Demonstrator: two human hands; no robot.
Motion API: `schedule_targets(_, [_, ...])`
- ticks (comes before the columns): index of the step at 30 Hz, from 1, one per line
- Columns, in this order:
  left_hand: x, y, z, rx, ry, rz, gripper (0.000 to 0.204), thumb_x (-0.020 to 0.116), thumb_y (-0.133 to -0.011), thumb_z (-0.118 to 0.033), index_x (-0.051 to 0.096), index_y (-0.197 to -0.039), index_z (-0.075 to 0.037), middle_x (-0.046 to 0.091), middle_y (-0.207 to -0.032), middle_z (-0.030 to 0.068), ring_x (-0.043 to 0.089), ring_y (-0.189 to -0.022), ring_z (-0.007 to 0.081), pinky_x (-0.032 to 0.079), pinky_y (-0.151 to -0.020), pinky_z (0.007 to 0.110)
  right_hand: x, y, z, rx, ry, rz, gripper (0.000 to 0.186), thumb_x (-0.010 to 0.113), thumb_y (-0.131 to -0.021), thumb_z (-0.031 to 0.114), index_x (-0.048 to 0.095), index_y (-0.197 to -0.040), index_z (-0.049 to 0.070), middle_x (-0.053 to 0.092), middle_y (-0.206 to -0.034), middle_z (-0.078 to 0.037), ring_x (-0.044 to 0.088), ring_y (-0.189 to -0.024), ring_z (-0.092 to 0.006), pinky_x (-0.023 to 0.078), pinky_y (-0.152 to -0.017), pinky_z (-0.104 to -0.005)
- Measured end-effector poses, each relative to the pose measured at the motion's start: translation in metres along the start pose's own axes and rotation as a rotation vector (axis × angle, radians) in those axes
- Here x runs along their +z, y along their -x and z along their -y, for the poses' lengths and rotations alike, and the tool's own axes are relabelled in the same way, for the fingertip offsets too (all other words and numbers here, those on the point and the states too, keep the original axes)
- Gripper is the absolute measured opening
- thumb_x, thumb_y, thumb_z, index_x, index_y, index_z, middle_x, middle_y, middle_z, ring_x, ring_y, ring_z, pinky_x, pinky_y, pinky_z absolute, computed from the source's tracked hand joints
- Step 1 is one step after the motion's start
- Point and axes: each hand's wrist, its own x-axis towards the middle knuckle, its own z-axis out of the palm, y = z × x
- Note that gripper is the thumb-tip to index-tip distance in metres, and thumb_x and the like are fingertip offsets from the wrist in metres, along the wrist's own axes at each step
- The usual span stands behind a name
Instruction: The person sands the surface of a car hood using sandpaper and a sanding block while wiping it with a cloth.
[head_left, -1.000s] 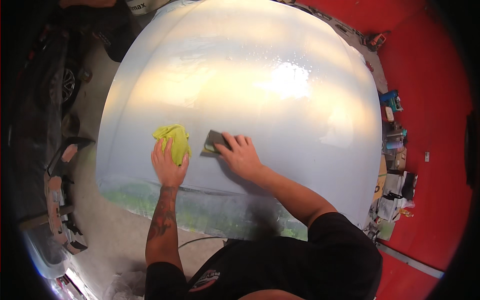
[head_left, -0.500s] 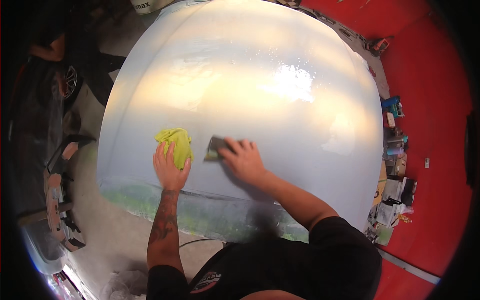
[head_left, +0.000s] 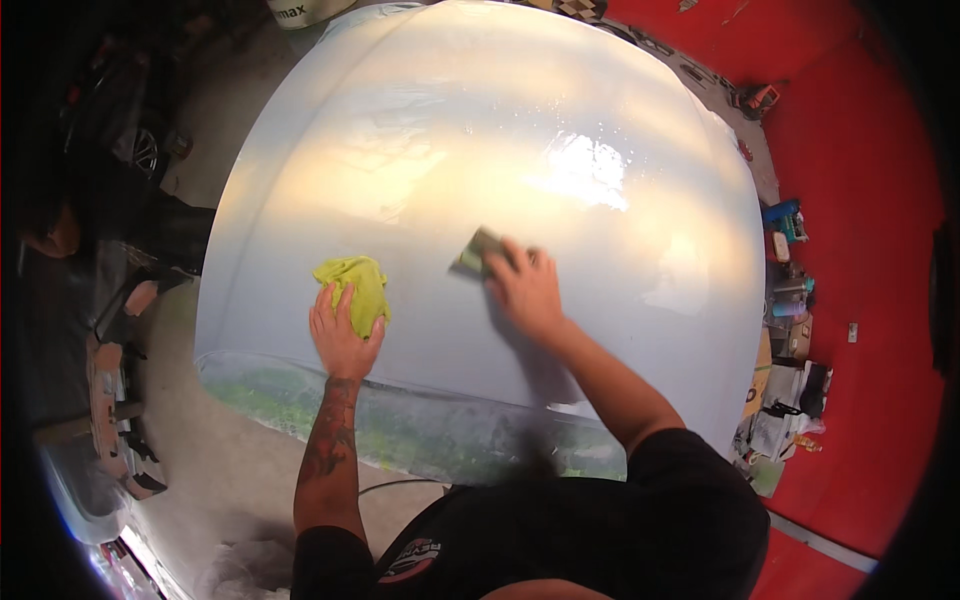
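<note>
A large pale grey car hood fills the middle of the head view, glossy and wet, with droplets at the upper right. My left hand rests low on its left side, fingers closed over a crumpled yellow-green cloth. To the right and slightly farther off, my right hand grips a dark sanding block tilted on the hood's surface. The block is blurred by motion, and its underside is hidden. Patches of green show along the near edge of the hood.
Bottles, boxes and papers line the red floor on the right. At the far left another person's arm shows near a wheel. A loose trim part stands at the left, and a tub is at the top.
My right hand has carried the sanding block away from me and to the right across the hood. My left hand and the cloth have barely moved. The other person's arm has come nearer.
</note>
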Motion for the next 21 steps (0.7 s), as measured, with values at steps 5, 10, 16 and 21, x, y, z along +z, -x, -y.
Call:
schedule_targets(5, [0.003,0.002,0.003,0.000,-0.019,0.024,0.072,0.074,-0.081,-0.039,0.049,-0.143,-0.012,0.041,-0.148,0.0183,0.036,-0.140,0.0391,0.026,-0.115,0.061,-0.011,-0.010,-0.041,-0.211,0.031,0.062,0.040,0.075,-0.084,0.026,0.065,-0.123,0.022,0.054,-0.136,-0.008,0.054,-0.104,-0.0335,0.047,-0.089,-0.0457])
schedule_targets(10, [0.008,0.007,0.005,-0.004,0.007,0.023,0.072,0.074,-0.080,-0.037,0.050,-0.143,-0.012,0.041,-0.148,0.0182,0.036,-0.140,0.0391,0.026,-0.115,0.060,0.008,-0.150,-0.167,0.300,0.275,-0.213,0.033,0.068,-0.091,0.024,0.065,-0.124,0.018,0.065,-0.125,-0.009,0.059,-0.095,-0.0394,0.050,-0.083,-0.0485])
schedule_targets(16, [0.001,-0.002,-0.003,0.002,0.008,0.000,0.071,0.075,-0.080,-0.036,0.050,-0.143,-0.013,0.042,-0.148,0.0176,0.037,-0.140,0.0388,0.026,-0.116,0.059,-0.016,0.038,-0.013,-0.024,0.015,0.023,0.042,0.073,-0.085,0.023,0.064,-0.126,0.024,0.052,-0.140,-0.008,0.053,-0.106,-0.0328,0.045,-0.092,-0.0478])
schedule_targets(21, [-0.001,0.003,0.001,-0.021,-0.026,0.034,0.072,0.074,-0.080,-0.037,0.050,-0.143,-0.014,0.042,-0.148,0.0173,0.036,-0.141,0.0385,0.026,-0.116,0.059,-0.030,0.066,-0.043,-0.195,0.014,0.163,0.043,0.077,-0.082,0.027,0.065,-0.123,0.025,0.054,-0.139,-0.007,0.053,-0.101,-0.0304,0.046,-0.088,-0.0473])
